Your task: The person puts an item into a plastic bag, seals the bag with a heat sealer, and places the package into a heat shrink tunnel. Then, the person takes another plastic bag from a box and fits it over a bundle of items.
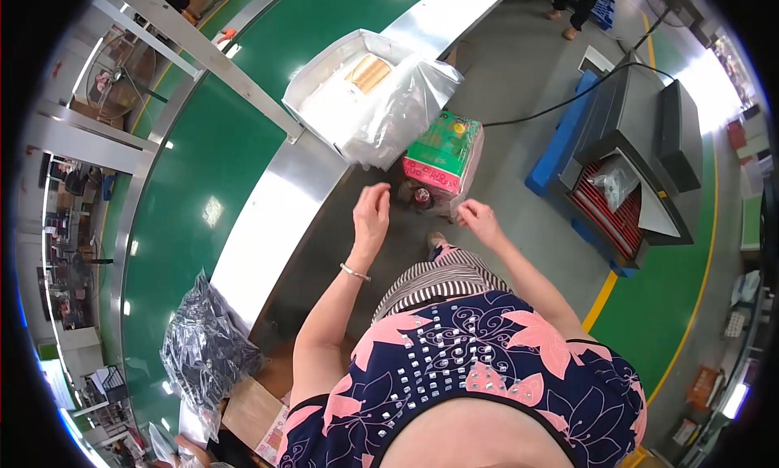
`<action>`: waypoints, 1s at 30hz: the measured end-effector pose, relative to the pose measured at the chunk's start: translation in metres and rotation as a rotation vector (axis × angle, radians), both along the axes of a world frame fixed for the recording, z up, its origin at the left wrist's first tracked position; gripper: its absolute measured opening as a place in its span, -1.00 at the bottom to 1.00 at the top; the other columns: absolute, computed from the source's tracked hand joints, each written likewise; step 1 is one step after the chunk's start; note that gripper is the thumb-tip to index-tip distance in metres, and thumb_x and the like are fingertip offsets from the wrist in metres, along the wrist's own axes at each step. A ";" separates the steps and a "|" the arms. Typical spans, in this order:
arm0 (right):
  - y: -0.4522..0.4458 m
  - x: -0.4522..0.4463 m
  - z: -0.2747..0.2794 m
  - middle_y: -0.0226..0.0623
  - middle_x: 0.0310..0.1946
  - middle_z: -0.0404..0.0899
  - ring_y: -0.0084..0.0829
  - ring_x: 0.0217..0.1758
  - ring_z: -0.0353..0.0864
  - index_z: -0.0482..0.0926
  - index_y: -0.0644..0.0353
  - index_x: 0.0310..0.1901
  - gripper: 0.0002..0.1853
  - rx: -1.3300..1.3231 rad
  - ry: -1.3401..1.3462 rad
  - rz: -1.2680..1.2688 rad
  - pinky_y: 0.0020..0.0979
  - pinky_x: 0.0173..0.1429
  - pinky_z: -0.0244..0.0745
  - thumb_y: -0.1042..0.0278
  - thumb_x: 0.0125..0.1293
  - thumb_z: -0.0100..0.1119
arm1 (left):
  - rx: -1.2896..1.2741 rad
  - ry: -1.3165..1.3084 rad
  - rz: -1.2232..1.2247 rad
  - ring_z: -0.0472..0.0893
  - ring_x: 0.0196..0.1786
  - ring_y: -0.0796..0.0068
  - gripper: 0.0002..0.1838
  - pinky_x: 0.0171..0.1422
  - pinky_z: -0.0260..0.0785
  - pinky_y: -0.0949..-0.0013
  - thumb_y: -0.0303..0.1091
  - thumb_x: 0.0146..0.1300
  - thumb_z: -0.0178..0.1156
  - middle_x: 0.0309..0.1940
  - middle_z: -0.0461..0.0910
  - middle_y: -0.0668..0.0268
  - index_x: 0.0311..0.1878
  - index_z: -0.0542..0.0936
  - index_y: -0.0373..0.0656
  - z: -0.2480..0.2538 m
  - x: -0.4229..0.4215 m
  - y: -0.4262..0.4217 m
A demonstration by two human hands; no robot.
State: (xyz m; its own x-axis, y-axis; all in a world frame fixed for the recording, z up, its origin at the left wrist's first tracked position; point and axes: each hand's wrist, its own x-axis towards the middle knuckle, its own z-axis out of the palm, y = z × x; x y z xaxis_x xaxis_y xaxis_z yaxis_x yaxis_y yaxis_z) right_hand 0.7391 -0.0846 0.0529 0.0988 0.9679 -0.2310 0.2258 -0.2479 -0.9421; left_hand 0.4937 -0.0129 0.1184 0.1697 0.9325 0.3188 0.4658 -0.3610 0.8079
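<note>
My left hand (372,215), with a bangle on its wrist, is raised below the near corner of a white tray (312,103). Its fingers are curled together, and I cannot make out anything in them. Closed in a pinch, my right hand (480,221) is beside the lower edge of a green and pink box (442,147); anything between its fingertips is too small to tell. Inside the tray lie a copper-coloured stack (368,73) and clear plastic bags (398,111), which hang over its side. A dark red round item (422,197) shows below the box, between my hands.
A green conveyor belt (243,135) with a metal edge (280,216) runs along my left. A metal post (219,54) crosses it. Dark plastic bags (207,338) lie at the lower left. On the right stands a grey machine (641,143) with red rollers. Other people are partly visible.
</note>
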 end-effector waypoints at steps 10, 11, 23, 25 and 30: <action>0.169 -0.028 0.037 -0.42 -0.23 0.51 -0.59 -0.18 0.48 0.42 0.17 0.03 -0.63 -0.019 1.022 -0.134 -0.47 -0.15 0.44 0.06 0.38 0.06 | 0.260 0.491 -0.129 0.29 0.26 0.01 -0.29 0.34 0.09 0.04 -0.39 0.01 0.34 0.22 0.30 0.06 0.26 0.29 -0.20 0.026 0.012 0.130; 0.184 -0.028 0.037 -0.46 -0.33 0.52 -0.60 -0.28 0.50 0.47 0.19 -0.07 -0.68 -0.046 0.995 -0.164 -0.49 -0.18 0.46 0.10 0.36 0.11 | 0.249 0.548 -0.131 0.32 0.23 0.05 -0.32 0.31 0.13 0.08 -0.37 0.02 0.34 0.19 0.33 0.08 0.24 0.32 -0.19 0.019 0.012 0.138; 0.193 -0.032 0.025 -0.36 -0.59 0.56 -0.57 -0.54 0.48 0.60 0.30 -0.46 -0.42 -0.122 0.480 -0.202 -0.53 -0.39 0.39 -0.03 0.46 -0.19 | 0.105 0.182 -0.164 0.50 0.04 0.16 -0.70 0.16 0.32 0.24 -0.57 0.12 0.21 -0.07 0.51 0.13 -0.03 0.55 -0.20 0.041 0.005 0.211; 0.198 -0.037 0.017 -0.37 -0.61 0.55 -0.57 -0.54 0.48 0.60 0.28 -0.48 -0.40 -0.052 0.458 -0.194 -0.52 -0.38 0.40 -0.09 0.45 -0.19 | 0.031 0.089 -0.215 0.53 -0.03 0.21 -0.74 0.09 0.36 0.30 -0.56 0.19 0.16 -0.11 0.51 0.14 -0.03 0.54 -0.24 0.055 0.014 0.232; 0.201 -0.077 0.043 -0.42 -0.64 0.47 -0.63 -0.56 0.38 0.54 0.27 -0.54 -0.46 0.050 0.466 -0.319 -0.54 -0.41 0.31 -0.01 0.44 -0.10 | -0.153 -0.177 -0.383 0.55 -0.14 0.47 -0.81 0.04 0.36 0.44 -0.52 0.31 0.06 -0.24 0.57 0.26 -0.04 0.55 -0.27 0.097 0.029 0.251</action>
